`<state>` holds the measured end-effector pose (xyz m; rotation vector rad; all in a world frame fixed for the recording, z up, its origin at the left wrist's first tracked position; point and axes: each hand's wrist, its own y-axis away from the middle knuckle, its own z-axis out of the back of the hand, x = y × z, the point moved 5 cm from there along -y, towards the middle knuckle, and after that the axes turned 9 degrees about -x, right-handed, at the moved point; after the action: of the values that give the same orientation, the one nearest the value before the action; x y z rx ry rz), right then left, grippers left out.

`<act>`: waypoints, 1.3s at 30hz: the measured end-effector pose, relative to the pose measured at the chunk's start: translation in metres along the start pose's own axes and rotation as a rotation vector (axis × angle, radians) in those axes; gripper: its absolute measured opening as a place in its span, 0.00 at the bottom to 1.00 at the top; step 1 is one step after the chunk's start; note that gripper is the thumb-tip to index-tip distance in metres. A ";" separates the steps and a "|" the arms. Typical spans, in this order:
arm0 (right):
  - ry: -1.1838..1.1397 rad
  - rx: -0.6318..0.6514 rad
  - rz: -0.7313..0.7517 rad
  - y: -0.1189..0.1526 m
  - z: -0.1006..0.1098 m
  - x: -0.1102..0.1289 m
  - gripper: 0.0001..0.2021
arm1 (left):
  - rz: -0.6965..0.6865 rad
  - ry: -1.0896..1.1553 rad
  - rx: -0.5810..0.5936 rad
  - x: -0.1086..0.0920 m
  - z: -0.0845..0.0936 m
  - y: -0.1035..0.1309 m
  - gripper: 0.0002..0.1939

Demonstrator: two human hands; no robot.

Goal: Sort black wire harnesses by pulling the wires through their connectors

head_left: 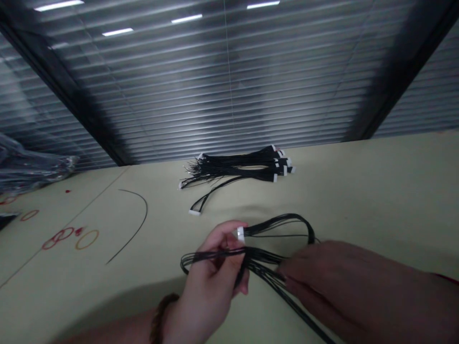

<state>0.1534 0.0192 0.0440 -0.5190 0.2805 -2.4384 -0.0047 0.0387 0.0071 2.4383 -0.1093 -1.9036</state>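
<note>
My left hand [215,277] is closed on a wire harness [265,254], a bundle of thin black wires, pinching it between thumb and fingers. The wires loop back over that hand's left side. At its fingertips is a white connector [240,234], from which more black wires arch to the right. My right hand [330,277] is closed around the same wires a little to the right; its fingertips are partly hidden and blurred. Below, a longer run of the wires leaves the frame at the bottom edge.
Behind my hands lies a pile of black wire harnesses [236,165] with white connectors. A single black wire [146,210] curves on the table at left, near red rubber bands [57,238] and a yellow band [87,240]. Clear plastic bags [32,167] sit far left; blinds [229,86] stand behind.
</note>
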 end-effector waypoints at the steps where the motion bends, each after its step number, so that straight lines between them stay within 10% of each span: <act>1: -0.063 0.038 -0.024 -0.008 0.000 0.004 0.13 | -0.018 0.005 0.027 0.000 -0.001 0.001 0.09; 39: -0.001 -0.273 0.083 -0.015 0.005 0.026 0.08 | -0.042 -0.026 0.107 -0.001 -0.008 0.010 0.08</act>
<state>0.1283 0.0147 0.0611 -0.6120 0.6276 -2.3314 0.0028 0.0286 0.0111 2.5027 -0.1668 -1.9978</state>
